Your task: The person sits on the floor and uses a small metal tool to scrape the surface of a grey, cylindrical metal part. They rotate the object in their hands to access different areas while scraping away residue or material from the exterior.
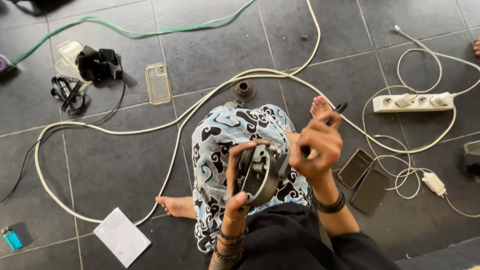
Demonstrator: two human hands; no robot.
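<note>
My left hand (239,172) grips a round grey metal part (260,172), like a small motor housing, held up over my lap. My right hand (316,145) is closed around a thin black-handled tool (338,109) whose end sticks up past my fingers; its tip points down toward the metal part. I sit cross-legged on dark floor tiles in blue, black and white patterned trousers (220,137). A small round geared metal piece (243,91) lies on the floor just beyond my knee.
A long white cable (120,132) loops across the floor. A white power strip (412,102) with chargers lies at right, two dark phones (362,177) beside my right knee. At left are a clear phone case (158,83), black straps (97,64), white paper (121,236) and a blue lighter (11,238).
</note>
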